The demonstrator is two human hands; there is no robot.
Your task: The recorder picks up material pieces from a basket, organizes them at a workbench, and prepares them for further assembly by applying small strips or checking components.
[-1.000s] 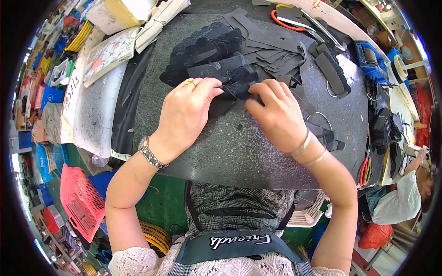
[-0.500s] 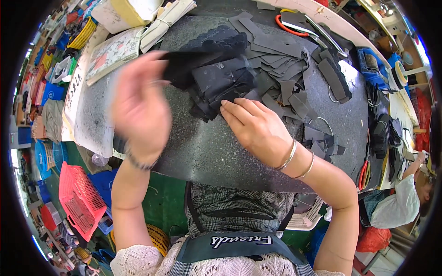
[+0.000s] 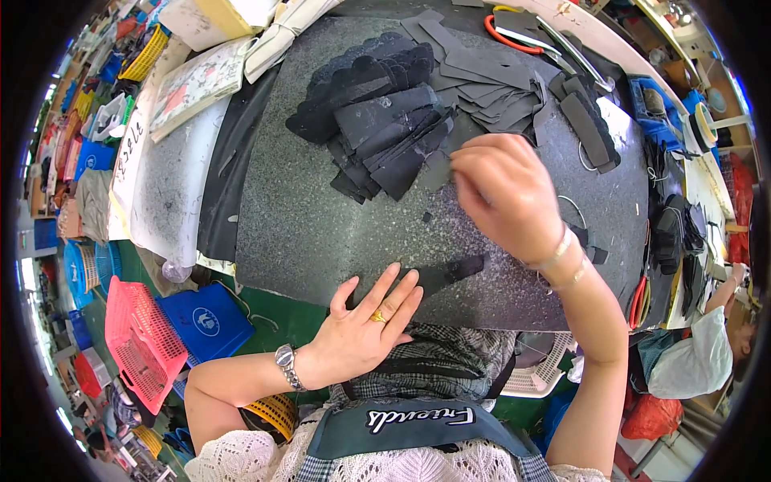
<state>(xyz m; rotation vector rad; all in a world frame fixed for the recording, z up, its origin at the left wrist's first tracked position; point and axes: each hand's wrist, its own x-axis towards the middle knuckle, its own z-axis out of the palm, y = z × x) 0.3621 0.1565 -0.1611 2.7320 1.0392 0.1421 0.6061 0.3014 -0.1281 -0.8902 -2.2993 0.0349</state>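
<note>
Head view: the left hand (image 3: 361,333) lay palm down at the near edge of the desk (image 3: 321,241), its fingers (image 3: 381,289) straight and slightly apart, resting on one end of a black strip (image 3: 451,275). That strip lay along the near edge, its free end pointing right. The right hand (image 3: 510,189) was slightly blurred above the desk, fingers curled inward; whether they gripped anything I cannot tell. A small grey piece (image 3: 436,170) showed just beside its fingertips. Next came a fanned pile of black pieces (image 3: 393,132), with scalloped black pieces (image 3: 341,92) beyond it. Grey pieces (image 3: 490,96) were heaped behind the right hand, with red-handled scissors (image 3: 530,38) near the far edge. Off the desk to the left stood a pink basket (image 3: 144,345) and a blue bin (image 3: 205,317).
</note>
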